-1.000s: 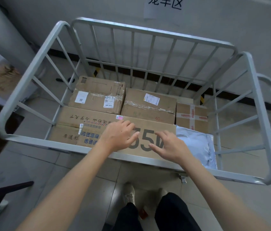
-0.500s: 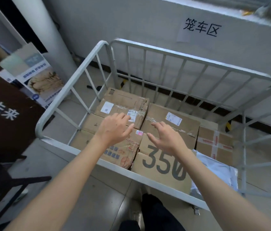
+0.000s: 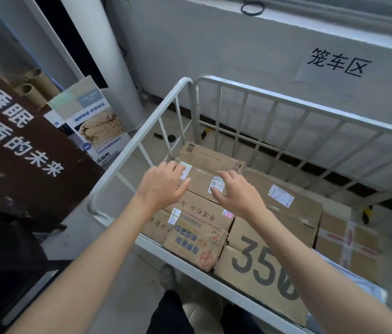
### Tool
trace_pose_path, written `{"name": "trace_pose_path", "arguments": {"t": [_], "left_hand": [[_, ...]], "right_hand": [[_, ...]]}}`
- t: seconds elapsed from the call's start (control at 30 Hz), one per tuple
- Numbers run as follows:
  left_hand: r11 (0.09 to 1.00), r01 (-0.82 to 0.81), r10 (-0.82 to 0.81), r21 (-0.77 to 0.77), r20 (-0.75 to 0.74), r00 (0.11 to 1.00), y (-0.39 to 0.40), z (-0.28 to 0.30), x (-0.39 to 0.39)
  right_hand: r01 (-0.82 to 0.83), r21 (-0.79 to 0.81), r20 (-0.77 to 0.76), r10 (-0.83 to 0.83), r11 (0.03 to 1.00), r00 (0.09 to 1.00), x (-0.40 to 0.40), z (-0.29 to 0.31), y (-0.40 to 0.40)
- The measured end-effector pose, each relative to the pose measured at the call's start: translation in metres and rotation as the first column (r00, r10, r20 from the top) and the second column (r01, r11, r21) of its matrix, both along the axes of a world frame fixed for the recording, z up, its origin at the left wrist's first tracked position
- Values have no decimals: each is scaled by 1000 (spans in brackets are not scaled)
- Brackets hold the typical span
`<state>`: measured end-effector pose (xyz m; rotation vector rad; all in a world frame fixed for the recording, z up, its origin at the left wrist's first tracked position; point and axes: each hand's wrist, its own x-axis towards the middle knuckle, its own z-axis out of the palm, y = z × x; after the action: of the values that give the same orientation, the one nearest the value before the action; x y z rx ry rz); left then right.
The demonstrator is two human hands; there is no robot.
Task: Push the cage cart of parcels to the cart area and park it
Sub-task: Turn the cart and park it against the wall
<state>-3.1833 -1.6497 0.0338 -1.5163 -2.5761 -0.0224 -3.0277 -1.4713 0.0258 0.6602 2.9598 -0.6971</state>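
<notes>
At left of frame a brown printed board (image 3: 19, 150) leans beside the floor. The left hand (image 3: 162, 186) hovers at centre with fingers spread, gripping nothing; just right, the right hand (image 3: 235, 194) is likewise open and empty. Both float over taped cardboard parcels (image 3: 204, 227) inside the white tubular-steel cage cart (image 3: 293, 102), whose long axis runs toward lower right, its far rail close under the wall sign (image 3: 337, 65). It looks parked.

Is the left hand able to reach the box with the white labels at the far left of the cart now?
Probably yes. The left hand is open, already over the near edge of that box, and the cage cart is open on top, so nothing blocks it.
</notes>
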Motion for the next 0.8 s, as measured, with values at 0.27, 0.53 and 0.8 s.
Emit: {"name": "trace_pose_path", "arguments": {"t": [0.27,0.53,0.8], "left_hand": [[994,99,-96,-53,61,994,-41,-20,-94],[966,240,-237,-95,40,971,-95,-12,-202],[942,316,-319,-117,-8,948,-99,6,-250]], "right_hand": [[76,5,40,-77,997,996,-74,-9,-47],[224,-9,13,-224,974,974,-160,-6,-119],[289,-30,15,-288,957,957,-199,3,-140]]}}
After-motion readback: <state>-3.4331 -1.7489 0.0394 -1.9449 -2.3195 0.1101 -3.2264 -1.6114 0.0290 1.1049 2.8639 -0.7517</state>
